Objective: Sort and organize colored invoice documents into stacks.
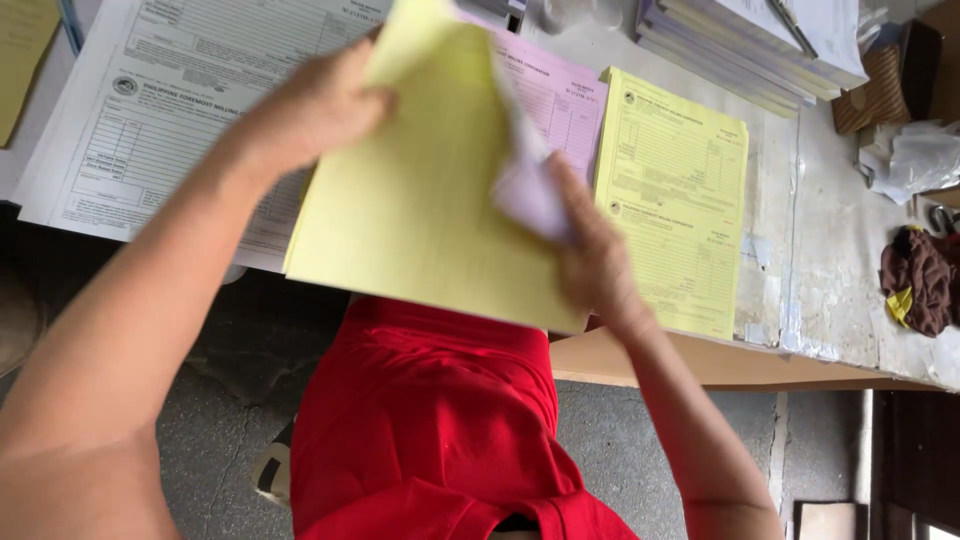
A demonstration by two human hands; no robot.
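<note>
At the far left, a large white printed form sheet [150, 110] lay flat on the pale, worn worktop [830, 290], its near edge hanging a little past the worktop's front edge. Over it came the person's left hand [315, 105], which was closed on the upper left edge of a stack of plain yellow paper sheets [420, 200], thumb pressed against the front face. The stack was held up off the worktop, tilted toward the camera, its lower edge above the person's red garment [430, 420]. Behind the stack lay a pink printed form sheet [560, 100], partly hidden by it. At the stack's right edge a thin pale lilac sheet [525, 180] was peeled away and curled, and the right hand [590, 260] pinched it between the fingers, blurred in motion. The two hands were apart, one on each side of the stack. Just to the right, a yellow printed form sheet [675, 200] lay flat on the worktop. Farther right, a pile of white paper pads [750, 50] sat at the worktop's back, and a crumpled dark brown cloth [920, 280] lay near the right edge.
</note>
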